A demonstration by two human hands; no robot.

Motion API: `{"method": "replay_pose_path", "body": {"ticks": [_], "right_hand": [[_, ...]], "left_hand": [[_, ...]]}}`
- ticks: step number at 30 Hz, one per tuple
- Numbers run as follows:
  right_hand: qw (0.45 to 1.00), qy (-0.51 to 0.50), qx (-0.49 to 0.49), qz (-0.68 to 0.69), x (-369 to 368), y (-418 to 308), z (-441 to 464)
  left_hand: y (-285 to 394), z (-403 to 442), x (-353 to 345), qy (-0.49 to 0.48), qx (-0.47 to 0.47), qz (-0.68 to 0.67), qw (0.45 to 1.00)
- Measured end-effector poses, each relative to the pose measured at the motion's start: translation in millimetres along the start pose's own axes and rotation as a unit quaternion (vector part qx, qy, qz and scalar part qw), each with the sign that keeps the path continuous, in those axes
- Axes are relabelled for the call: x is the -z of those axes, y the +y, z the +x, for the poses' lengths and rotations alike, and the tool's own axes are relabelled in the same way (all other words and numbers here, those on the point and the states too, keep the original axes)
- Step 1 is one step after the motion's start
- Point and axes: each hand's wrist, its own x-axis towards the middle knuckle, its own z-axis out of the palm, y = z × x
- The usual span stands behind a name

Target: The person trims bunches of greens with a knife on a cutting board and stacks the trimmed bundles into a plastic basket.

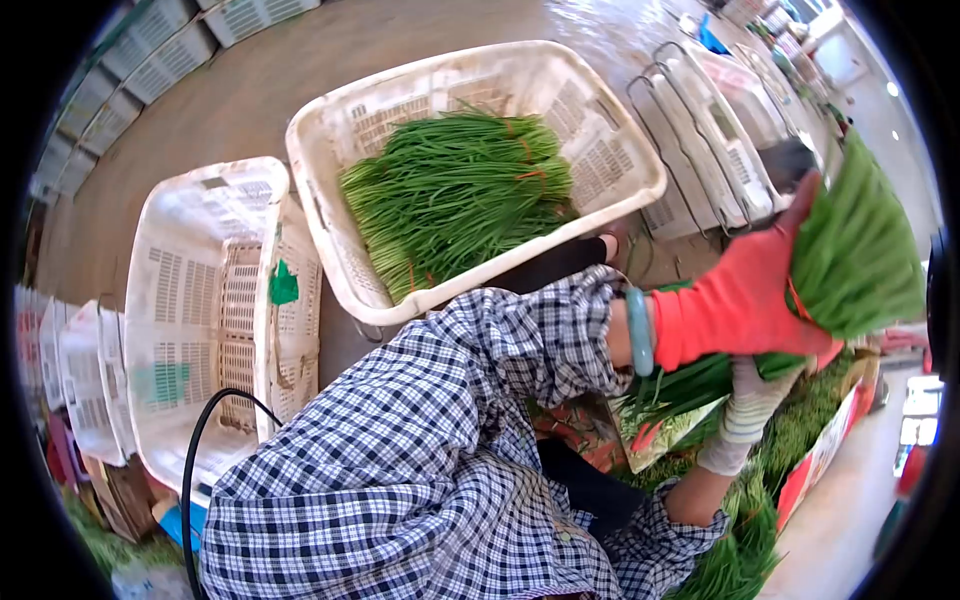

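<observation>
My left hand, in a red glove with a blue-green bangle at the wrist, is closed around a bunch of long green stalks with a red band near its base. Just below it in the picture is my right hand, in a pale striped glove, close to the base of the bunch. Its fingers are hidden behind the red glove and the leaves. More loose green stalks lie beneath both hands. Banded green bunches are piled inside a white plastic basket.
Another white basket stands at the left, with green patches on it. White crates stand at the upper right, and others at the upper left. A black cable curves at the lower left. More greens lie at the lower right.
</observation>
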Motion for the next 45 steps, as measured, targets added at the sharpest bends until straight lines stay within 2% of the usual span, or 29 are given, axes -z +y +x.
{"method": "replay_pose_path", "body": {"ticks": [2,3,6,8,9,12,13,14,15,16,19,20,21,22,23,24,26,28,29,30,31,32,33,35,38,40,42,43,45], "right_hand": [[0.984,0.059,-0.030,0.164,-17.0,-20.7,-0.7],[0.971,0.067,-0.048,0.225,-19.4,-26.9,1.3],[0.937,0.060,-0.099,0.330,-10.4,-34.0,11.2],[0.916,0.051,-0.126,0.376,-8.6,-32.4,22.7],[0.905,0.049,-0.138,0.399,-8.6,-31.2,30.4],[0.870,0.040,-0.169,0.461,-10.4,-30.8,46.9],[0.861,0.035,-0.181,0.474,-21.6,-32.4,54.3],[0.856,0.031,-0.186,0.482,-35.9,-34.6,61.2],[0.856,0.026,-0.189,0.481,-53.3,-38.1,65.6],[0.866,0.020,-0.180,0.467,-72.6,-42.6,70.9],[0.945,-0.020,-0.068,0.319,-134.0,-64.8,78.9],[0.961,-0.096,-0.050,0.253,-146.1,-53.0,78.0],[0.974,-0.153,0.097,0.136,-151.3,-59.6,77.5],[0.949,-0.166,0.268,0.008,-156.3,-66.2,77.0],[0.894,-0.147,0.417,-0.070,-161.3,-72.8,76.5],[0.928,-0.197,0.315,-0.027,-179.5,-76.9,68.1],[0.949,-0.297,0.086,0.070,-231.0,-63.0,50.8],[0.937,-0.271,0.196,-0.104,-283.1,-2.0,-3.7],[0.898,-0.382,0.159,-0.151,-283.5,3.5,-13.5],[0.843,-0.489,0.119,-0.193,-282.6,7.3,-21.1],[0.842,-0.498,0.105,-0.182,-282.4,5.9,-22.3],[0.840,-0.507,0.091,-0.172,-282.6,4.8,-23.6],[0.871,-0.445,0.129,-0.164,-283.9,9.7,-30.4],[0.876,-0.449,0.113,-0.135,-280.5,12.5,-30.7],[0.889,-0.433,0.108,-0.104,-282.0,14.6,-29.0],[0.869,-0.477,0.090,-0.099,-280.1,11.1,-19.4],[0.877,-0.465,0.089,-0.081,-283.2,14.0,-22.5],[0.876,-0.470,0.084,-0.073,-284.8,14.6,-23.1],[0.883,-0.457,0.090,-0.060,-285.6,19.3,-25.5]], "left_hand": [[-13.3,1.2,-7.4,-0.004,-0.021,0.015,1.000],[-18.1,1.4,-10.6,0.003,-0.072,0.007,0.997],[-18.7,-5.9,-9.1,0.016,-0.165,0.027,0.986],[-24.8,-18.1,4.4,-0.017,-0.126,0.068,0.990],[-37.4,-25.3,7.8,-0.031,-0.107,0.038,0.993],[-37.3,-37.3,13.6,-0.050,-0.108,0.076,0.990],[-34.2,-31.4,21.8,-0.022,-0.114,0.114,0.987],[-26.8,-26.1,35.7,-0.051,-0.055,0.081,0.994],[-25.2,-22.0,48.3,-0.056,-0.067,0.098,0.991],[-23.7,-15.1,63.6,-0.062,-0.079,0.115,0.988],[16.3,9.4,115.2,-0.111,0.044,0.139,0.983],[35.6,16.8,135.0,-0.125,0.090,0.129,0.980],[46.7,20.4,156.1,-0.104,0.115,0.109,0.982],[72.1,21.0,177.1,-0.109,0.149,0.168,0.968],[94.7,18.1,196.5,-0.079,0.152,0.222,0.960],[119.6,16.7,211.1,-0.042,0.179,0.347,0.920],[144.8,23.8,258.5,-0.040,0.220,0.395,0.891],[153.9,30.4,298.9,-0.086,0.293,0.426,0.852],[147.4,28.4,311.0,-0.090,0.295,0.425,0.851],[134.6,22.8,322.6,-0.117,0.351,0.437,0.820],[116.5,17.2,331.1,-0.143,0.406,0.445,0.785],[90.6,8.4,335.5,-0.150,0.446,0.407,0.783],[65.0,-1.6,331.0,-0.157,0.436,0.363,0.809],[-8.6,-23.5,344.5,-0.169,0.492,0.265,0.812],[-125.4,-47.5,351.0,-0.175,0.505,0.213,0.818],[-198.8,-53.7,351.7,-0.176,0.514,0.206,0.814],[-256.7,-58.1,349.0,-0.170,0.499,0.348,0.776],[-281.7,-72.2,359.6,-0.174,0.502,0.342,0.775],[-322.5,-98.3,377.9,-0.169,0.403,0.487,0.756]]}}
